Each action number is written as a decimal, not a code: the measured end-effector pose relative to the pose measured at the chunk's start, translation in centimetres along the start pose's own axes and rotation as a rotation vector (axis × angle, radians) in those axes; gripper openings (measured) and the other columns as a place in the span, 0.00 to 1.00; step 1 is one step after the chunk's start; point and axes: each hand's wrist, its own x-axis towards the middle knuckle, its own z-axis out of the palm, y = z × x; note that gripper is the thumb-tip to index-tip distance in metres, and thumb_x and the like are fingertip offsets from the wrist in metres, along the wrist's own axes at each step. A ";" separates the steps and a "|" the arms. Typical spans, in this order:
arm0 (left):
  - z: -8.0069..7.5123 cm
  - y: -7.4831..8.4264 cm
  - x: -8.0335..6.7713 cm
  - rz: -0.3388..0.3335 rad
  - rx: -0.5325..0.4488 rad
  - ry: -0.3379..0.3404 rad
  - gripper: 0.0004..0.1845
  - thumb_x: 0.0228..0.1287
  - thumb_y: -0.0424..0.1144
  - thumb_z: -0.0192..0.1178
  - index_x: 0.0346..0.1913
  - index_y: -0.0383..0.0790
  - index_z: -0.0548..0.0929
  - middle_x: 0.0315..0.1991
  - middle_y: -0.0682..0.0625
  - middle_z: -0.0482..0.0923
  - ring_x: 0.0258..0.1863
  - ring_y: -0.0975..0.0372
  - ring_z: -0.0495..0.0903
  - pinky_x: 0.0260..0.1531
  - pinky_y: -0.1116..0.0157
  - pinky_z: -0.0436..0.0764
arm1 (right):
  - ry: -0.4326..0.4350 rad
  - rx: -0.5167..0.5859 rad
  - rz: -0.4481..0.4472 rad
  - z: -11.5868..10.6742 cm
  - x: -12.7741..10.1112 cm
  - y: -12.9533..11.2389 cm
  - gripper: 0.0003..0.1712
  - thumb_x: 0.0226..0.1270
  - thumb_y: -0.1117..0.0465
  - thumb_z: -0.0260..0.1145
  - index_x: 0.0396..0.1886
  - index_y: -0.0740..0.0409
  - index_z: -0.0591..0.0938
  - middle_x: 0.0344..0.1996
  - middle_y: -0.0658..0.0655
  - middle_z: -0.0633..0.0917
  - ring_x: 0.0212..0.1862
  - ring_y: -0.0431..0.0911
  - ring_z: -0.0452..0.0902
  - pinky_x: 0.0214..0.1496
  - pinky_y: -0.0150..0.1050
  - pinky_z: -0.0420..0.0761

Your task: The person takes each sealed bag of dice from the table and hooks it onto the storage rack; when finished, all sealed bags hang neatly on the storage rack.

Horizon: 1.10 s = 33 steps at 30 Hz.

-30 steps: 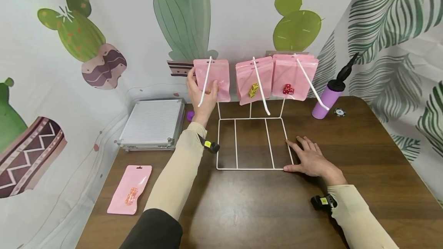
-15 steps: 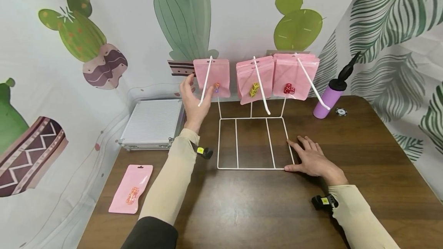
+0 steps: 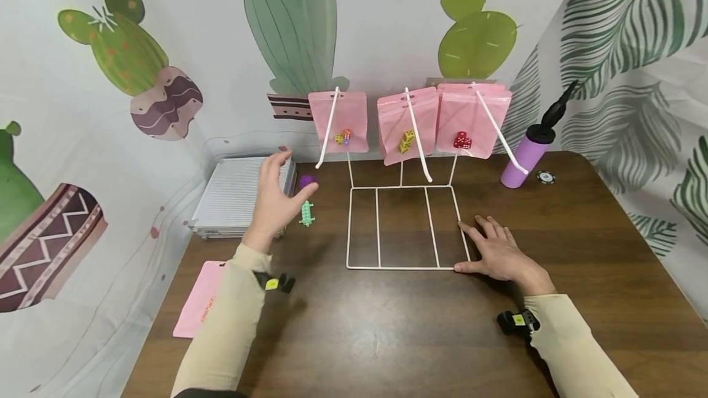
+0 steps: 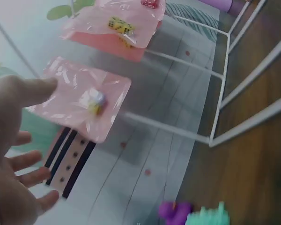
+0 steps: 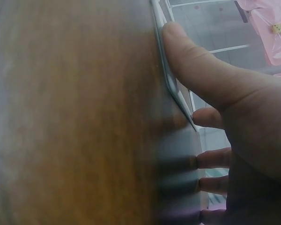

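My left hand is in the air in front of the silver case, fingers loosely bent and apart from the thumb, with nothing in it. My right hand rests spread at the right front corner of the white wire rack, the thumb touching its front bar. On the rack's left hook hangs a pink pouch with several dice showing. The middle hook bears pink pouches with yellow dice, and the right hook pink pouches with red dice. Another pink pouch lies on the table, partly covered by my left sleeve.
The silver case stands at the back left. Beside it are a purple object and a green toy. A purple pump with a black top stands at the back right, near a poker chip.
My left hand has let go of the pouch on the left hook and moved left and toward me. That pouch hangs free, its dice now uncovered. My right hand stays in place.
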 end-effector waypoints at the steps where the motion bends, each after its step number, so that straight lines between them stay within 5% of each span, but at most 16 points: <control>1: -0.7 -0.2 -0.7 -0.017 0.018 -0.024 0.44 0.49 0.48 0.75 0.69 0.42 0.67 0.66 0.42 0.64 0.66 0.51 0.63 0.67 0.49 0.64 | 0.000 -0.001 -0.005 -0.1 0.0 0.0 0.57 0.52 0.30 0.68 0.73 0.57 0.61 0.71 0.76 0.54 0.71 0.74 0.43 0.66 0.76 0.47; 12: -6.8 -4.5 -8.9 -0.102 0.214 -0.122 0.49 0.47 0.47 0.77 0.70 0.36 0.64 0.68 0.35 0.62 0.68 0.42 0.58 0.64 0.41 0.60 | 0.009 -0.011 -0.011 -0.2 0.0 0.3 0.57 0.52 0.30 0.68 0.73 0.57 0.61 0.70 0.76 0.54 0.71 0.74 0.43 0.65 0.76 0.47; 18: -9.4 -5.8 -12.0 -0.189 0.250 -0.181 0.48 0.51 0.47 0.74 0.72 0.36 0.61 0.68 0.33 0.61 0.67 0.38 0.58 0.60 0.37 0.62 | 0.017 -0.013 -0.003 0.0 0.0 0.3 0.57 0.51 0.29 0.68 0.73 0.57 0.61 0.70 0.76 0.54 0.71 0.74 0.44 0.65 0.76 0.48; 26: -12.4 -8.1 -16.1 -0.235 0.328 -0.172 0.42 0.50 0.32 0.70 0.68 0.31 0.63 0.63 0.28 0.63 0.62 0.34 0.62 0.55 0.37 0.64 | 0.012 -0.007 -0.009 -0.1 0.1 0.3 0.57 0.52 0.29 0.67 0.73 0.57 0.61 0.71 0.76 0.54 0.71 0.74 0.44 0.66 0.76 0.47; 33: -13.9 -9.3 -18.3 -0.310 0.378 -0.273 0.46 0.47 0.35 0.73 0.68 0.25 0.60 0.61 0.24 0.61 0.59 0.30 0.59 0.53 0.35 0.63 | 0.006 0.004 -0.015 -0.2 -0.1 0.2 0.57 0.53 0.29 0.67 0.74 0.57 0.60 0.71 0.76 0.53 0.71 0.74 0.43 0.65 0.76 0.46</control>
